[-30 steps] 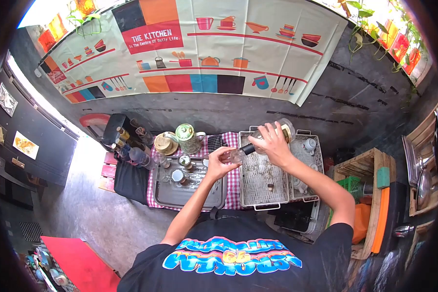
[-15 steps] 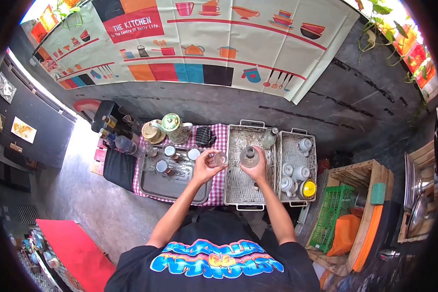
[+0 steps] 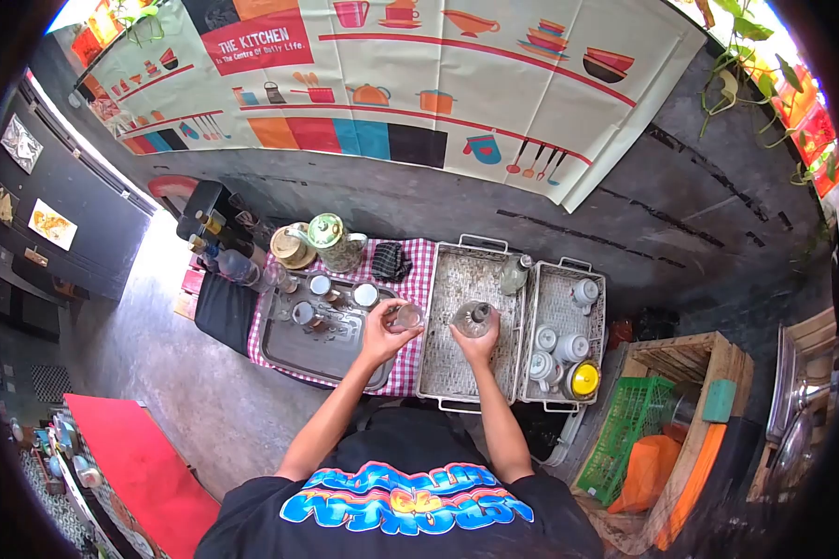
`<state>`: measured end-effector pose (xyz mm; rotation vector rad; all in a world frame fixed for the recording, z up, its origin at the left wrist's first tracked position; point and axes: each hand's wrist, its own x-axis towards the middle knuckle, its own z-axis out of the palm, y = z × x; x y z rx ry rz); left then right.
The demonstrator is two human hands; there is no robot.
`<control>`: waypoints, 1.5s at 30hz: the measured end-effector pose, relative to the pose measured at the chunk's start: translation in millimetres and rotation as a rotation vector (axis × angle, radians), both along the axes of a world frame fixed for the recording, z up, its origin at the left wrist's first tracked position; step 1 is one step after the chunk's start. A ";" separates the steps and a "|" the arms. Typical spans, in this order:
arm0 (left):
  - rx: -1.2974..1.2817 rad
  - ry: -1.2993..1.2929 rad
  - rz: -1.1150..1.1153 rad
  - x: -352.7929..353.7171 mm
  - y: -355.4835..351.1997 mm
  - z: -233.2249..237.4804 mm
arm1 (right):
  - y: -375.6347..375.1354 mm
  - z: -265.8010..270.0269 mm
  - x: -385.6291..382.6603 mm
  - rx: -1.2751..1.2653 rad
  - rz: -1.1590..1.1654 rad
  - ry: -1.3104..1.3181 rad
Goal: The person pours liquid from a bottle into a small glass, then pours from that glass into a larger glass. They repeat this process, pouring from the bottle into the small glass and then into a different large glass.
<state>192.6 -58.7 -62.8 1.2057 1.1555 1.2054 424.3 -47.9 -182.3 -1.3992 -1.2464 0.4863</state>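
Note:
My left hand (image 3: 383, 336) is closed around a small clear drinking glass (image 3: 407, 318), its mouth turned partly up toward me. In my right hand (image 3: 480, 345) is a clear round-bodied glass bottle (image 3: 474, 321) with a narrow dark neck, tilted a little. The two stand apart, side by side. Below the left hand lies the edge of a dark metal tray (image 3: 345, 359), which carries several glasses with white lids (image 3: 365, 295). The bottle is over a white woven basket tray (image 3: 447, 368), where another clear bottle (image 3: 515, 275) stands at the back right corner.
A second woven tray (image 3: 552, 279) holds white lidded mugs (image 3: 571, 348) and a yellow-lidded one (image 3: 583, 379). Behind the metal tray are a green teapot (image 3: 332, 244), a round woven container (image 3: 290, 248) and a dark cloth (image 3: 391, 262). A wooden crate (image 3: 708, 359) stands at the right.
The bottle and my right hand have shifted slightly left and toward me, and the bottle leans more. My left hand with the glass is slightly lower and further left. The whole view has shifted slightly.

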 end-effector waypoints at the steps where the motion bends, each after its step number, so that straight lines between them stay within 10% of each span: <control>1: 0.003 -0.008 0.001 0.6 0.4 0.0 | -1.4 4.0 0.0 0.009 0.009 -0.023; 32: -0.029 -0.132 0.075 -42.2 -17.0 -24.2 | -85.3 33.2 -16.6 -0.024 -0.133 -0.042; 45: 0.009 -0.150 0.243 -197.8 -19.0 -18.5 | -44.6 72.5 -192.5 -0.062 0.228 0.125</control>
